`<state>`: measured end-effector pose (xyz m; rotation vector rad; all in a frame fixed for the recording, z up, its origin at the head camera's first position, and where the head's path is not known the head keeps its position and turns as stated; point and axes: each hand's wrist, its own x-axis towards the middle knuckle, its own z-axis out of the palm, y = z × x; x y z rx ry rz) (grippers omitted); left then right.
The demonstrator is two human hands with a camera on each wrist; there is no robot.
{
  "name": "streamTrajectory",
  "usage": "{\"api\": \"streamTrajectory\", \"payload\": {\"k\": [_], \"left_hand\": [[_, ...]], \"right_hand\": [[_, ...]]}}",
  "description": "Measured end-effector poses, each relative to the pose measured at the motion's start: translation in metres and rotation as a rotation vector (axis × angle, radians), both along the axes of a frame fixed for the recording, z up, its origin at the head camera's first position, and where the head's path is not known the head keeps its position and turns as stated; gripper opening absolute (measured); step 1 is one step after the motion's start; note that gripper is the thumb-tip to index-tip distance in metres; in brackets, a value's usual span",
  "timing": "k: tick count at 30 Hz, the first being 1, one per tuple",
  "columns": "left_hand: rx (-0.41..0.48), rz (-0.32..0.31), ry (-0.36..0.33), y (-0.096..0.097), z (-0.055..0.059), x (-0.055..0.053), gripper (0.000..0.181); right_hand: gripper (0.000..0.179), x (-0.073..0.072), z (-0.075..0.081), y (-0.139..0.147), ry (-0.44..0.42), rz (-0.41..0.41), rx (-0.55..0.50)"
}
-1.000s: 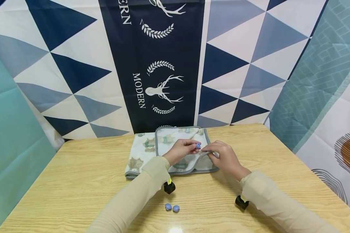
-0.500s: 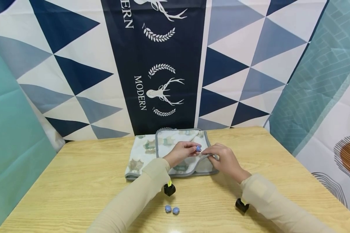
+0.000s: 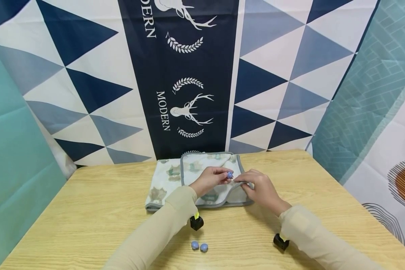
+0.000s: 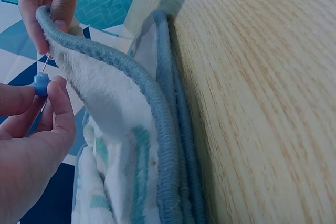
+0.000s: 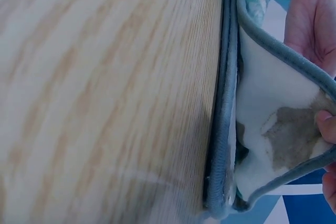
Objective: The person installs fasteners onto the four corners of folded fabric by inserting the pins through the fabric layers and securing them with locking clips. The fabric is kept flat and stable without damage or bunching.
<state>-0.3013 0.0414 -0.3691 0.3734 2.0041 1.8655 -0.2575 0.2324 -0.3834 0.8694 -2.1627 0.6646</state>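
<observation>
A white blanket (image 3: 168,180) with grey-blue edging and a leaf-like print lies folded on the table. My left hand (image 3: 210,181) is over it, pinching a small blue-headed pin (image 3: 230,175) between thumb and fingers. In the left wrist view a thin metal needle runs from the pin's blue head (image 4: 41,84) up to the blanket's raised corner (image 4: 63,38). That corner is gripped by my right hand (image 3: 261,187), thumb on one face and fingers on the other. The right wrist view shows the lifted flap (image 5: 283,124) from below, with the thumb pressed on it.
Two more blue pin heads (image 3: 195,245) sit side by side on the wooden table (image 3: 98,217), nearer to me than the blanket. A black wrist camera (image 3: 196,222) hangs under each sleeve. Patterned cloth (image 3: 195,75) hangs behind the table, with more cloth at both sides.
The head view has tilted slightly upward, so everything sits a little lower in it. Both hands keep their holds on the pin and the blanket corner, with hardly any movement.
</observation>
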Motion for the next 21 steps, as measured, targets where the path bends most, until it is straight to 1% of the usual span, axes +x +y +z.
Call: {"api": "streamTrajectory", "payload": {"k": [9, 11, 16, 18, 21], "left_hand": [[0.007, -0.013, 0.001, -0.0012, -0.0006, 0.0011, 0.027], [0.007, -0.016, 0.01, -0.0012, -0.0014, 0.0015, 0.027], [-0.03, -0.039, 0.077, 0.0001, -0.0034, 0.0032, 0.026], [-0.06, -0.043, 0.11, 0.0013, -0.0035, 0.0038, 0.025], [-0.106, -0.035, 0.141, 0.0028, -0.0024, 0.0043, 0.024]], "right_hand": [[0.029, 0.0007, -0.0009, -0.0007, -0.016, -0.002, 0.001], [0.029, 0.001, -0.0008, -0.0012, -0.016, -0.005, 0.004], [0.028, 0.0016, -0.0014, -0.002, -0.03, -0.019, 0.008], [0.027, 0.0017, -0.0017, -0.0022, -0.037, -0.031, -0.006], [0.025, 0.0016, -0.0013, -0.003, -0.046, -0.048, -0.041]]}}
